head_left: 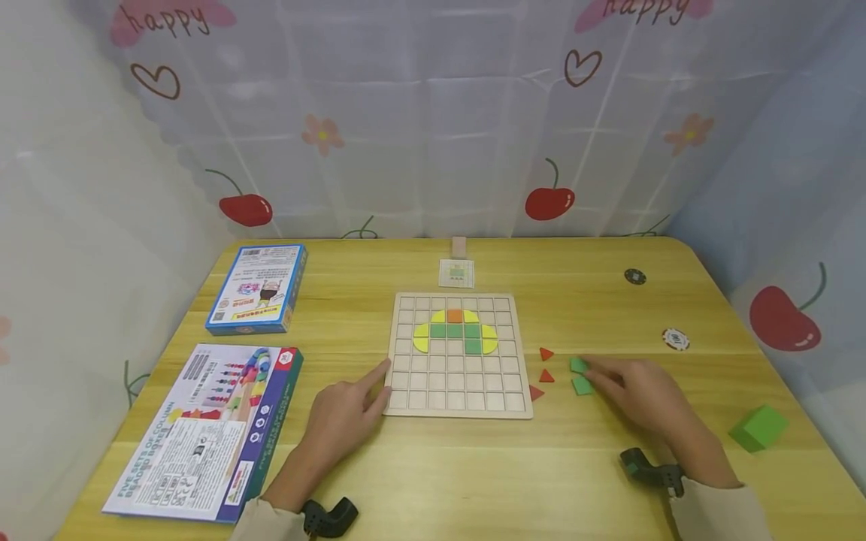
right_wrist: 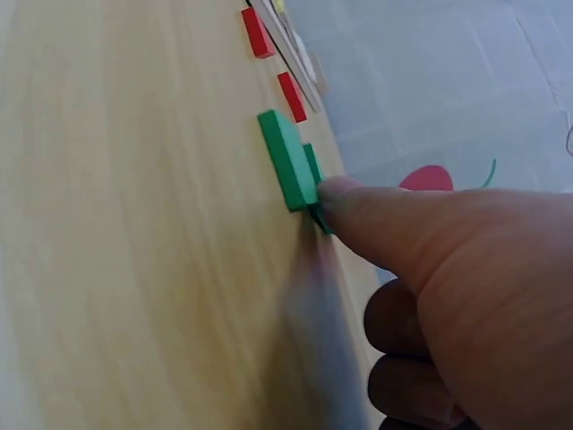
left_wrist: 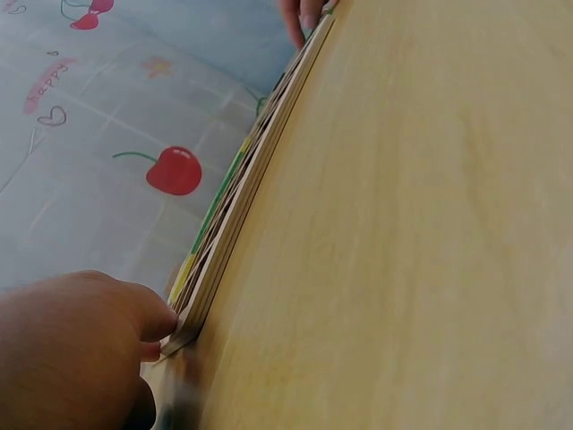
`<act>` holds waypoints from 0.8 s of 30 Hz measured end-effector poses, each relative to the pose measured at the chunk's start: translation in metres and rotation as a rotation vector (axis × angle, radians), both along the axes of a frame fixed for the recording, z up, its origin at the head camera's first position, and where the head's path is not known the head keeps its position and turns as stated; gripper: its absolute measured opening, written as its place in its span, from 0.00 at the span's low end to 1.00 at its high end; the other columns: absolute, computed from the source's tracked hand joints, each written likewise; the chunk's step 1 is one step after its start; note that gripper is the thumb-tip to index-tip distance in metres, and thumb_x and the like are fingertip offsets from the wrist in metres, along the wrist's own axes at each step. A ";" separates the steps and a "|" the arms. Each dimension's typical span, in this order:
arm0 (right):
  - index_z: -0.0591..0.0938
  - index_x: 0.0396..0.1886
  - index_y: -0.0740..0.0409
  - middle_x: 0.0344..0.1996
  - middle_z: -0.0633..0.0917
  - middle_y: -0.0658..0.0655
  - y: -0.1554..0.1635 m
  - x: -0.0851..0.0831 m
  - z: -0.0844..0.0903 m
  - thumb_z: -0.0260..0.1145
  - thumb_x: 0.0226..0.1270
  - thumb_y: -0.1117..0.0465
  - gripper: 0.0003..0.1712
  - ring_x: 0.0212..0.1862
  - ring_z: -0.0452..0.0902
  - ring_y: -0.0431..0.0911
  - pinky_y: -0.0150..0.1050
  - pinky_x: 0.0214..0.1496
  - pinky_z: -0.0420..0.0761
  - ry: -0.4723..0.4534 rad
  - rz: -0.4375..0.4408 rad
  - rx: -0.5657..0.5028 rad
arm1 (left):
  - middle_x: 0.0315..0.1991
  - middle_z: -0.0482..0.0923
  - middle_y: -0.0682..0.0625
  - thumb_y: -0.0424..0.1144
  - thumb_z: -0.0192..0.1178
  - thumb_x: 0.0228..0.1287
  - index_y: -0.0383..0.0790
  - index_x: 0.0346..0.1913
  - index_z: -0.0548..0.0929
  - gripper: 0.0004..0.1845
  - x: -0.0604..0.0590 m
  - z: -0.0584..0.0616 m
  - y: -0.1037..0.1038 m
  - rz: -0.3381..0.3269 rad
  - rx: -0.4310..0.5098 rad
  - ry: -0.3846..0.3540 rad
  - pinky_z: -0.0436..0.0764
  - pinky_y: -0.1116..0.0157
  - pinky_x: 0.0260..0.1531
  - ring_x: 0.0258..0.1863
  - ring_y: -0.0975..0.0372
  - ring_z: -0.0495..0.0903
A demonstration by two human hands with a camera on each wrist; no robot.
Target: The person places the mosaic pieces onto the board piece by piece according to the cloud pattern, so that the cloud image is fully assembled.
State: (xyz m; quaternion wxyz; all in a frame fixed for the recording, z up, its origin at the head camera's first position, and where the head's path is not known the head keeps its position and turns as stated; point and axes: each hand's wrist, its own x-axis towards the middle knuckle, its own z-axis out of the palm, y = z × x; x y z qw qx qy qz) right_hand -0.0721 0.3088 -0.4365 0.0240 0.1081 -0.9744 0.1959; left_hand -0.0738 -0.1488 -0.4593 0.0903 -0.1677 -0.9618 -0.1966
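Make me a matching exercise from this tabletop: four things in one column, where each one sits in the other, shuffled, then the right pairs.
Things:
1. green cube
2. blue box
3. red triangles
4. small card

Places:
A. just beyond the far edge of the grid board
B. between the board and the green tiles that the right hand touches
C. far left of the table, beyond the bead-game box
D. near the table's right edge, past the right hand

Pairs: 1-D, 2-C, 3-B, 4-A
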 end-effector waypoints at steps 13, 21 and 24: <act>0.82 0.54 0.67 0.35 0.88 0.64 -0.013 -0.002 -0.003 0.66 0.74 0.60 0.16 0.29 0.85 0.54 0.55 0.31 0.83 0.134 0.020 0.133 | 0.08 0.53 0.65 0.48 0.62 0.72 0.50 0.68 0.80 0.24 0.001 0.001 -0.001 0.007 -0.003 -0.021 0.53 0.67 0.12 0.09 0.70 0.50; 0.77 0.53 0.68 0.15 0.76 0.52 -0.013 -0.003 -0.007 0.69 0.70 0.63 0.17 0.16 0.68 0.42 0.43 0.16 0.72 0.258 0.076 0.224 | 0.07 0.53 0.65 0.48 0.62 0.72 0.49 0.69 0.80 0.24 0.001 0.001 0.001 0.001 0.008 -0.019 0.52 0.68 0.13 0.08 0.70 0.50; 0.76 0.54 0.68 0.16 0.76 0.53 -0.014 -0.005 -0.007 0.68 0.71 0.63 0.18 0.17 0.70 0.42 0.44 0.17 0.73 0.258 0.092 0.230 | 0.07 0.52 0.65 0.47 0.63 0.72 0.49 0.68 0.80 0.24 0.001 0.002 0.001 0.001 0.008 -0.015 0.52 0.67 0.13 0.08 0.70 0.50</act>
